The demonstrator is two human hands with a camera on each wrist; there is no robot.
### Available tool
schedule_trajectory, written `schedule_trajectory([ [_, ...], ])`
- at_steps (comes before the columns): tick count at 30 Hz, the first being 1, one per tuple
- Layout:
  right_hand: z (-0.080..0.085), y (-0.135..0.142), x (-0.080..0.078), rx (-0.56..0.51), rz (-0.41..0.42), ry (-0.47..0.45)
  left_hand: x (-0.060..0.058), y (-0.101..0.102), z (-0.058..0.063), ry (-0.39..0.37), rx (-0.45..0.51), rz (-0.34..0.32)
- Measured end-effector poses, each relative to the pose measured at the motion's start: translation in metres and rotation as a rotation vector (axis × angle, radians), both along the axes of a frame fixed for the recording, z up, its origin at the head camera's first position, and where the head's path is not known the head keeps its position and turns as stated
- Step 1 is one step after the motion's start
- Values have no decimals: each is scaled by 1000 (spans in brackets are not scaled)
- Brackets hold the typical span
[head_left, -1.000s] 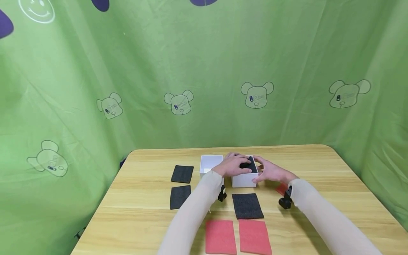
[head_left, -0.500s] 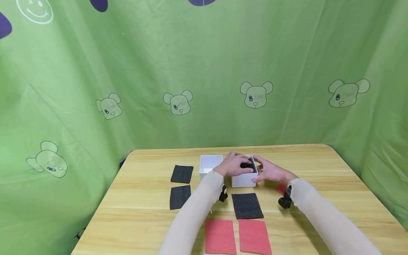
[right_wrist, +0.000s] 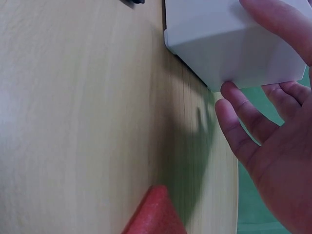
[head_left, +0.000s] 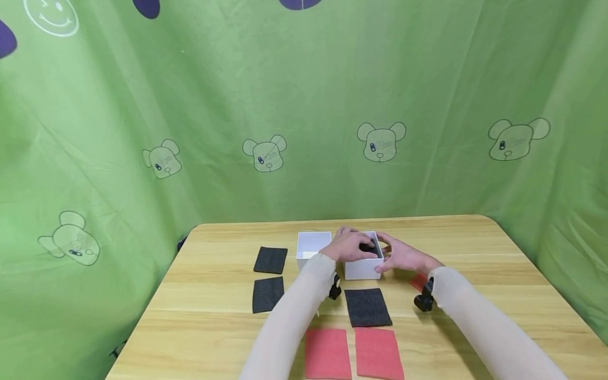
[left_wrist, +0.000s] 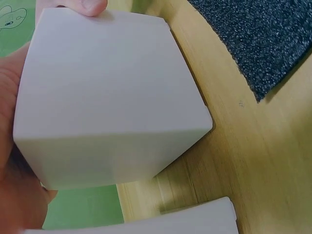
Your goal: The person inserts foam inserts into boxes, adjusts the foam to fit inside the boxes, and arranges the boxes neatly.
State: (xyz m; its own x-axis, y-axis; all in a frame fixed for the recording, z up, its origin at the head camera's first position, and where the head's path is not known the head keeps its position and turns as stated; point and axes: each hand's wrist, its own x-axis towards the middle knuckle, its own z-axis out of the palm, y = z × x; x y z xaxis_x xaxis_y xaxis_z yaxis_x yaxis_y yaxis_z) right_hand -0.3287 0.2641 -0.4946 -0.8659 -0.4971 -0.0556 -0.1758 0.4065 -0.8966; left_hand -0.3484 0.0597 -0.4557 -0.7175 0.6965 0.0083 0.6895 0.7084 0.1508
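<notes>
Two white open-topped boxes stand side by side near the back of the table. The left hand reaches over the right-hand white box, its fingers pressing on a black felt sheet inside; part of that sheet is hidden beneath the hand. On the same box's right side, the right hand holds it, thumb on the front face and fingers toward the back. The right wrist view shows this thumb and fingertips against the white walls. The left-hand white box has a pale patch inside, partly covered by the left forearm.
Two black felt sheets lie at the left, a far one and a near one. Another black sheet lies before the boxes. Two red sheets are nearest the front. A red piece shows beside the right wrist.
The black felt sheet sits lower in the right-hand box than a second ago, and the left hand has shifted slightly. The right hand stays on the box.
</notes>
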Motion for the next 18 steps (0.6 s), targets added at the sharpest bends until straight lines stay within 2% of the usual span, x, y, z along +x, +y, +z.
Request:
schedule_trajectory([
  [12,0,-1,1,-17,-1,-14,-4,2,0,-44,-15,38],
  [18,0,0,1,11,-11,-11,-1,-6,4,-31,34,9],
])
